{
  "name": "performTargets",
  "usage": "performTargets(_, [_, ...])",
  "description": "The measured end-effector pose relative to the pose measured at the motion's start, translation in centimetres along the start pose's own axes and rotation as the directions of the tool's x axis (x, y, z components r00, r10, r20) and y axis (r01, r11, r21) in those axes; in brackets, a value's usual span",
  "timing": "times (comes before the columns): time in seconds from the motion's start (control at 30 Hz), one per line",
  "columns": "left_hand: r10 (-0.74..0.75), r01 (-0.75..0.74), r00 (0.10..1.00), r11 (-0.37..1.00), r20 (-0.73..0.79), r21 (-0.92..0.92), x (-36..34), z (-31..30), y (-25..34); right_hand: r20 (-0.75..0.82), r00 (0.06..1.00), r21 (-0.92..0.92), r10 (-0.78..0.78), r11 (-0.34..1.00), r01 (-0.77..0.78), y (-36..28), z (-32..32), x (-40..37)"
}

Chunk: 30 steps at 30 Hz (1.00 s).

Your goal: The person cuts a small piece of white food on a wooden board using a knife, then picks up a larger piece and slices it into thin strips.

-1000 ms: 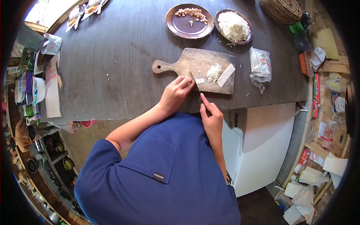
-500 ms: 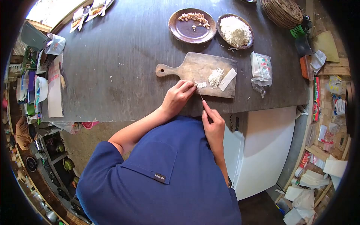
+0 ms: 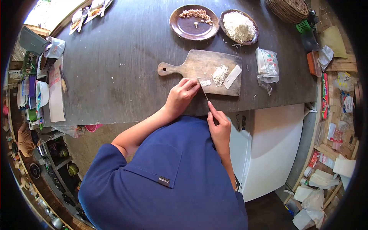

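My right hand [image 3: 218,124] grips a thin knife [image 3: 203,90] whose blade reaches up onto a wooden cutting board [image 3: 191,67]. My left hand [image 3: 180,96] rests at the board's near edge, fingertips on a small white piece [image 3: 206,82] beside the blade tip. To the right of it on the board lie a heap of white shreds [image 3: 219,74] and a flat white strip [image 3: 232,76].
Two brown plates stand behind the board: one with brown chunks [image 3: 194,22], one heaped with white shreds [image 3: 238,26]. A plastic bag [image 3: 266,66] lies right of the board. A woven basket [image 3: 288,9] sits far right. Clutter lines the dark table's [image 3: 115,57] left edge.
My right hand has drawn back a little toward me with the knife; the blade tip stays by the small white piece. My left hand holds its place.
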<state>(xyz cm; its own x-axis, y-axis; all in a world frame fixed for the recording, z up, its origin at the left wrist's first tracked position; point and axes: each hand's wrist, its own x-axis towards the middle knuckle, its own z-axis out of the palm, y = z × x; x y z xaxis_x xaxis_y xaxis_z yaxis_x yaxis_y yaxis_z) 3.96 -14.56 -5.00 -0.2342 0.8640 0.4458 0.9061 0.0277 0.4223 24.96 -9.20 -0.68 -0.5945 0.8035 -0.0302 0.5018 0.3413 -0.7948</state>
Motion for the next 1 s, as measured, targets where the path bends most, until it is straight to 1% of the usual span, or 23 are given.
performTargets(0.13, [0.001,-0.002,1.000,1.000,-0.019,-0.027,0.0,-0.1,0.2,0.008,1.000,0.032,0.017,0.999,-0.018,-0.5,0.5,1.1])
performTargets(0.2, [-0.022,0.021,1.000,1.000,-0.004,-0.021,-0.1,0.1,0.0,0.012,1.000,0.027,0.021,0.999,-0.021,-0.9,0.6,1.7])
performTargets(0.33, [-0.010,0.010,1.000,0.999,0.001,-0.043,-0.2,-0.1,-0.2,0.008,1.000,0.025,0.012,1.000,-0.013,-0.5,0.4,0.6])
performTargets(0.4, [-0.014,0.014,1.000,1.000,-0.006,-0.026,0.0,0.0,0.0,0.006,0.999,0.021,0.033,0.999,-0.033,-0.2,0.3,0.2])
performTargets(0.53, [-0.024,0.025,1.000,0.999,0.007,-0.032,0.1,-0.4,0.5,0.016,0.999,0.034,0.044,0.998,-0.045,-0.5,0.6,1.2])
performTargets(0.63, [-0.047,0.047,0.999,0.998,-0.004,-0.048,0.2,-0.5,0.1,-0.010,1.000,0.063,-0.008,0.998,0.009,-0.7,0.8,1.5])
performTargets(0.7, [-0.040,0.041,0.999,0.997,0.014,-0.065,0.0,-0.5,0.1,0.010,1.000,0.010,0.022,1.000,-0.022,-0.7,0.3,0.5])
performTargets(0.83, [-0.043,0.044,0.999,0.998,0.027,-0.042,0.2,-0.6,0.4,0.027,0.999,0.010,0.040,0.999,-0.040,-0.3,0.3,0.9])
performTargets(0.9, [-0.055,0.055,0.998,0.998,0.018,-0.021,0.2,-0.7,0.5,0.021,0.999,0.080,0.042,0.996,-0.044,-0.3,0.8,1.5])
performTargets(0.93, [-0.053,0.053,0.998,0.998,0.018,-0.019,0.1,-0.7,0.4,0.019,0.999,0.083,0.042,0.996,-0.043,-0.4,0.8,1.5])
performTargets(1.0, [-0.039,0.039,0.999,0.999,0.019,-0.020,0.0,-0.5,0.2,0.007,1.000,0.025,0.014,1.000,-0.014,-0.7,0.5,1.3])
